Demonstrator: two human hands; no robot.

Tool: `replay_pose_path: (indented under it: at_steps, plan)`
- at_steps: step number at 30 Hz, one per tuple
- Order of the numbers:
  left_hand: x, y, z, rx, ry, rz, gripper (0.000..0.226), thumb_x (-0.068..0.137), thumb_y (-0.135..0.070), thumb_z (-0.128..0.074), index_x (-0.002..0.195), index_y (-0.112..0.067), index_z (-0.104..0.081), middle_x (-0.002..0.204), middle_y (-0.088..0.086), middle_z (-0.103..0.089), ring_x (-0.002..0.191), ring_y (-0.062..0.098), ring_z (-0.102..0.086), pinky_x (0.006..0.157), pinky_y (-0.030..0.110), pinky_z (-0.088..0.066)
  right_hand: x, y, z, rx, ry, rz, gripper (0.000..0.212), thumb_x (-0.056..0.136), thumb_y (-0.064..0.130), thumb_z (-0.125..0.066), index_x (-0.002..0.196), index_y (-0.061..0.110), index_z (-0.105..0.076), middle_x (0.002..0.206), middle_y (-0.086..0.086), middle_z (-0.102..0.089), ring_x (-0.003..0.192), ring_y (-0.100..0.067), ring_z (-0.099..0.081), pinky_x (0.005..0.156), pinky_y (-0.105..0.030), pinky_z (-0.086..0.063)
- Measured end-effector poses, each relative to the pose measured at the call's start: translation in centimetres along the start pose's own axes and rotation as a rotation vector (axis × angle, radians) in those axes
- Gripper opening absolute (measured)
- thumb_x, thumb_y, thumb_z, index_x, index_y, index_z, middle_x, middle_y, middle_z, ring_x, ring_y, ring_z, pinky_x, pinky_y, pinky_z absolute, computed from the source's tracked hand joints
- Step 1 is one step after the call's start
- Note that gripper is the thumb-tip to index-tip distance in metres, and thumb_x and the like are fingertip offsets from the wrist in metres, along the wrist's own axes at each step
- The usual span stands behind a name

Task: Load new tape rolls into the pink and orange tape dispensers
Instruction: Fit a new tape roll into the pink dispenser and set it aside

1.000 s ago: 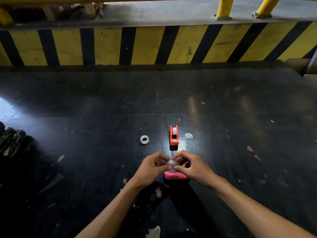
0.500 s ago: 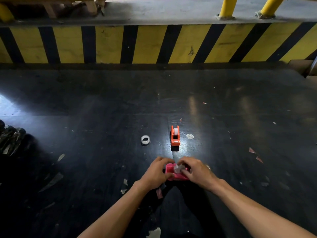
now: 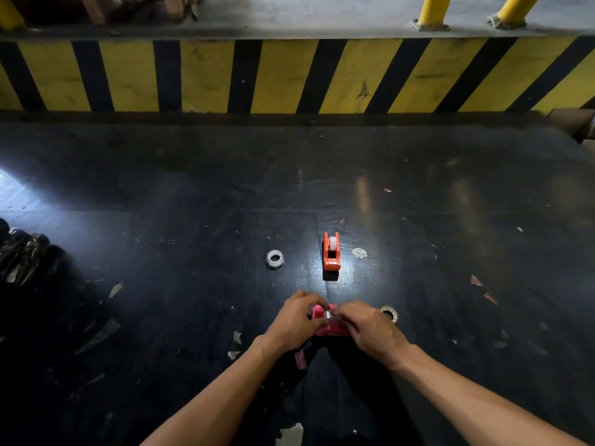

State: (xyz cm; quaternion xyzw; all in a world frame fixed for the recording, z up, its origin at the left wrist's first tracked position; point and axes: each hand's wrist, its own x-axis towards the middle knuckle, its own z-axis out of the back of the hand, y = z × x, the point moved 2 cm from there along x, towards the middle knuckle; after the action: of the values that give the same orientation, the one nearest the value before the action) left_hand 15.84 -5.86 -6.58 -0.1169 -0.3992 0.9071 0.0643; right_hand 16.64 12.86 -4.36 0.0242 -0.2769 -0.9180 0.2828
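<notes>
The pink tape dispenser (image 3: pixel 322 313) rests on the dark floor between my hands, mostly covered by them. My left hand (image 3: pixel 294 320) grips its left side. My right hand (image 3: pixel 370 329) pinches a clear tape roll (image 3: pixel 328 315) set into the dispenser's top. Farther ahead stands the orange tape dispenser (image 3: pixel 331 257) with a white roll in it. A loose clear tape roll (image 3: pixel 274 259) lies to its left. Another ring-shaped roll or core (image 3: pixel 389 314) lies just right of my right hand.
A small round white scrap (image 3: pixel 359 253) lies right of the orange dispenser. Paper scraps litter the black floor (image 3: pixel 193 220). A yellow-and-black striped curb (image 3: pixel 289 75) runs across the back. Dark crumpled plastic (image 3: pixel 22 255) sits at the left edge.
My hands held the clear roll above the pink dispenser, then lowered it onto the dispenser. The ring beside my right hand has come into view.
</notes>
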Motion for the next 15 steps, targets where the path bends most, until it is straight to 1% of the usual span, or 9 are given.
replay_pose_path:
  at_steps: [2, 4, 6, 7, 8, 9, 11, 13, 15]
  plan:
    - [0.1, -0.2, 0.0, 0.007, -0.006, -0.008, 0.023, 0.081, -0.02, -0.077, 0.102, -0.03, -0.072, 0.095, -0.011, -0.049, 0.093, 0.014, -0.056, 0.09, 0.027, -0.049, 0.0, 0.2, -0.2, -0.026, -0.014, 0.021, 0.019, 0.091, 0.022, -0.062, 0.104, 0.011, -0.069, 0.101, -0.005, -0.074, 0.094, -0.027, -0.067, 0.083, -0.042, -0.053]
    - [0.1, -0.5, 0.0, 0.009, -0.011, -0.021, 0.023, 0.082, -0.021, -0.077, 0.102, -0.029, -0.072, 0.095, -0.011, -0.048, 0.09, 0.012, -0.055, 0.088, 0.025, -0.047, 0.1, 0.2, -0.2, -0.033, -0.011, 0.028, 0.021, 0.091, 0.027, -0.061, 0.103, 0.012, -0.069, 0.099, -0.004, -0.074, 0.091, -0.026, -0.068, 0.082, -0.042, -0.053]
    - [0.2, -0.6, 0.0, 0.013, -0.007, -0.028, 0.021, 0.082, -0.023, -0.076, 0.101, -0.031, -0.072, 0.095, -0.012, -0.049, 0.089, 0.01, -0.055, 0.086, 0.022, -0.045, 0.2, -0.2, -0.2, -0.007, 0.015, 0.003, 0.022, 0.088, 0.023, -0.062, 0.109, 0.014, -0.067, 0.103, -0.003, -0.074, 0.094, -0.025, -0.067, 0.086, -0.041, -0.052]
    - [0.3, -0.6, 0.0, 0.016, -0.002, -0.028, 0.02, 0.081, -0.024, -0.076, 0.099, -0.032, -0.072, 0.096, -0.011, -0.05, 0.089, 0.01, -0.055, 0.085, 0.023, -0.045, 0.1, -0.5, -0.3, 0.009, 0.027, -0.02, 0.028, 0.086, 0.018, -0.064, 0.113, 0.014, -0.065, 0.108, -0.003, -0.072, 0.099, -0.024, -0.065, 0.091, -0.041, -0.05]
    - [0.3, -0.5, 0.1, 0.022, 0.005, -0.026, 0.018, 0.081, -0.026, -0.076, 0.098, -0.033, -0.071, 0.096, -0.011, -0.05, 0.09, 0.01, -0.056, 0.086, 0.023, -0.046, -0.1, -0.8, -0.4, 0.022, 0.023, -0.054, 0.034, 0.083, 0.018, -0.066, 0.117, 0.014, -0.063, 0.115, -0.003, -0.069, 0.107, -0.022, -0.062, 0.097, -0.042, -0.047]
    - [0.3, -0.5, 0.1, 0.027, 0.012, -0.023, 0.017, 0.081, -0.027, -0.076, 0.096, -0.033, -0.07, 0.097, -0.012, -0.05, 0.09, 0.011, -0.056, 0.086, 0.023, -0.046, -0.4, -1.2, -0.5, 0.022, 0.002, -0.114, 0.038, 0.082, 0.023, -0.068, 0.118, 0.015, -0.062, 0.123, -0.004, -0.064, 0.117, -0.022, -0.056, 0.104, -0.043, -0.043]
    - [0.3, -0.5, 0.0, 0.035, 0.017, -0.023, 0.016, 0.081, -0.031, -0.076, 0.095, -0.035, -0.069, 0.097, -0.013, -0.05, 0.09, 0.009, -0.055, 0.084, 0.022, -0.045, -1.0, -1.8, -0.8, -0.02, -0.045, -0.284, 0.035, 0.083, 0.039, -0.066, 0.113, 0.02, -0.064, 0.14, -0.004, -0.052, 0.134, -0.022, -0.041, 0.114, -0.043, -0.031]
    - [0.3, -0.6, 0.1, 0.051, 0.021, -0.03, 0.016, 0.081, -0.033, -0.075, 0.095, -0.036, -0.069, 0.099, -0.012, -0.052, 0.09, 0.007, -0.055, 0.083, 0.02, -0.043, -1.2, -1.8, -1.4, -0.054, -0.043, -0.407, 0.031, 0.087, 0.045, -0.059, 0.103, 0.021, -0.07, 0.145, -0.004, -0.047, 0.14, -0.021, -0.032, 0.114, -0.041, -0.025]
    - [0.4, -0.7, 0.1, 0.058, 0.027, -0.034, 0.015, 0.081, -0.033, -0.075, 0.094, -0.036, -0.069, 0.099, -0.012, -0.052, 0.09, 0.008, -0.056, 0.084, 0.02, -0.043, -0.8, -1.3, -1.7, -0.012, -0.08, -0.477, 0.031, 0.087, 0.044, -0.059, 0.096, 0.019, -0.074, 0.141, -0.004, -0.052, 0.136, -0.02, -0.036, 0.11, -0.036, -0.026]
